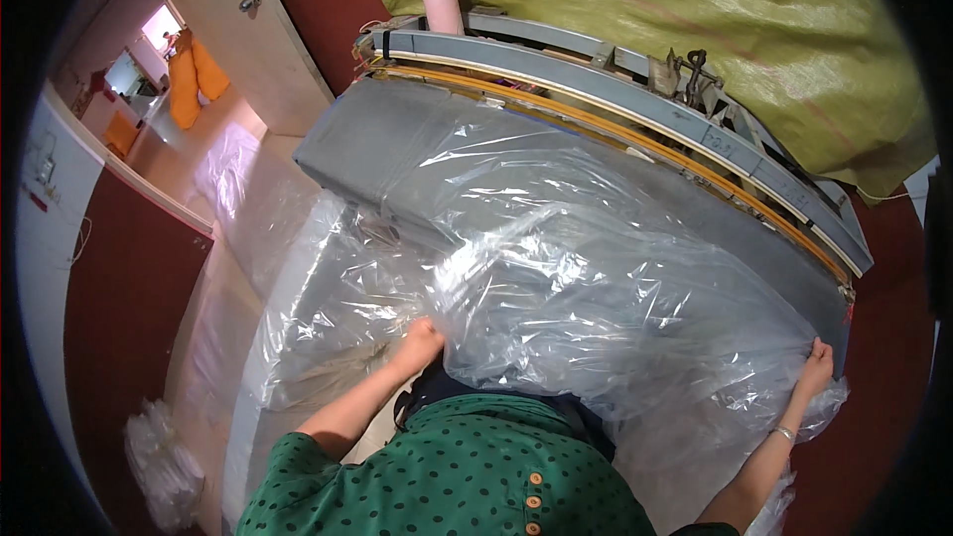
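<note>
A wide sheet of clear plastic film (pixel 556 268) spreads in wrinkles over the grey worktable (pixel 367 124) and hangs down its near side. My left hand (pixel 424 335) is closed in a fist on the film's near left part, close to my waist. At the table's right end, my right hand (pixel 818 362) pinches the film's edge, fingers together, arm stretched out. Between the two hands the film is drawn out, its surface shiny with creases. The bunched film partly hides the table's near edge.
Behind the table runs a long grey metal rail (pixel 556 50) with an orange strip (pixel 596 124) and a metal clamp (pixel 695 74). A pink bottle (pixel 440 0) stands at the back left. More film covers a block (pixel 298 318) on the left. Beyond it is an open door (pixel 233 30).
</note>
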The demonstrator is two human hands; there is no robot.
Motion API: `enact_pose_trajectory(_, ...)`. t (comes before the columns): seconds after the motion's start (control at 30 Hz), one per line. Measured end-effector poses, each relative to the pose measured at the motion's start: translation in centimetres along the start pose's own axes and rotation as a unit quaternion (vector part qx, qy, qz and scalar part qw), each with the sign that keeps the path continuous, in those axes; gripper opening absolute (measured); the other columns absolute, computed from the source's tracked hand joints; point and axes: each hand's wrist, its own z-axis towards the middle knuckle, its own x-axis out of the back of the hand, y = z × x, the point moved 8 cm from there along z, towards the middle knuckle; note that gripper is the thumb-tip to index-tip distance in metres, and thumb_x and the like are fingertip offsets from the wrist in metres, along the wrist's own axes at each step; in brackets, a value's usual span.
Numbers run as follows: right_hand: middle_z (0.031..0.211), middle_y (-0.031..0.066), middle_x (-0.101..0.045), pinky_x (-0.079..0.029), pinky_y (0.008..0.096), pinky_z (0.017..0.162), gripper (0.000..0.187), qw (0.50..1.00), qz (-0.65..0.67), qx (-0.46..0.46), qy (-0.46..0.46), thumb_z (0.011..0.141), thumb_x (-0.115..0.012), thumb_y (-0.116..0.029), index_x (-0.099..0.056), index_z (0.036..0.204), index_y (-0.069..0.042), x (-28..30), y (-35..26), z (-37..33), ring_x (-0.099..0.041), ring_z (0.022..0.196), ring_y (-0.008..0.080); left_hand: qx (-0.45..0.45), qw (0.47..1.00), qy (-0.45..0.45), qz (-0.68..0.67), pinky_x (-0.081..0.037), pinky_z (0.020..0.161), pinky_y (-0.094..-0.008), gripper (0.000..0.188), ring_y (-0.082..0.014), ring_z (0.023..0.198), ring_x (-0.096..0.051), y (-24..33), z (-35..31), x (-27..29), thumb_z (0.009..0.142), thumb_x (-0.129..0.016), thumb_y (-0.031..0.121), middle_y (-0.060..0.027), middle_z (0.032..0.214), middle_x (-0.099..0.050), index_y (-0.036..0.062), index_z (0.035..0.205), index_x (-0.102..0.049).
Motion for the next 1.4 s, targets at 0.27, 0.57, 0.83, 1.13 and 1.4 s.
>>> enact_pose_trajectory(0.27,0.070,0.0163,-0.056,-0.039,0.0392,0.057,0.034,1.000,0.019,-0.003,-0.001,0.083,-0.049,-0.036,-0.054,0.077,-0.003,-0.3,-0.1,-0.1,-0.051,0.062,0.0335,-0.205,0.843,0.386,-0.313,-0.045,0.064,-0.0316,0.029,-0.0204,0.077,-0.055,9.2,5.7,26.1,0.089,-0.040,0.030,-0.0062,0.089,-0.057,0.0033,0.093,-0.051)
enact_pose_trajectory(0.57,0.067,0.0152,-0.054,-0.039,0.0359,0.057,0.032,0.998,0.052,-0.019,-0.023,0.084,-0.050,-0.032,-0.053,0.078,-0.001,-0.2,1.4,-0.4,-0.048,0.058,0.0272,-0.506,0.695,0.418,0.295,-0.043,0.064,-0.0366,0.032,-0.0279,0.080,-0.051,28.2,7.8,20.8,0.060,-0.051,-0.008,-0.0114,0.087,-0.053,0.0053,0.089,-0.053)
enact_pose_trajectory(0.83,0.066,0.0119,-0.052,-0.039,0.0318,0.058,0.030,0.995,0.084,-0.020,-0.041,0.084,-0.050,-0.030,-0.052,0.079,-0.001,0.7,5.1,-1.0,-0.044,0.058,0.0194,-0.452,0.845,0.031,0.284,-0.037,0.085,-0.0383,0.032,-0.0296,0.098,-0.047,19.2,10.7,9.1,0.071,-0.062,0.020,-0.0120,0.097,-0.052,0.0036,0.096,-0.051)
enact_pose_trajectory(1.13,0.066,0.0139,-0.052,-0.040,0.0325,0.056,0.031,0.997,0.074,-0.006,-0.009,0.085,-0.049,-0.033,-0.052,0.080,-0.002,0.9,4.8,-1.0,-0.044,0.056,0.0207,-0.334,0.856,0.163,0.360,-0.033,0.078,-0.0380,0.010,-0.0232,0.078,-0.051,22.3,19.1,12.3,0.071,-0.061,0.013,-0.0065,0.070,-0.055,0.0064,0.075,-0.055)
enact_pose_trajectory(1.4,0.066,0.0063,-0.053,-0.039,0.0273,0.061,0.030,0.991,0.120,-0.044,-0.042,0.084,-0.052,-0.029,-0.053,0.077,0.000,0.8,6.3,-1.1,-0.045,0.062,0.0126,-0.323,0.872,0.233,0.284,-0.041,0.065,-0.0386,0.005,-0.0270,0.074,-0.055,22.7,24.8,10.8,0.070,-0.057,0.012,-0.0088,0.071,-0.059,0.0073,0.071,-0.057)
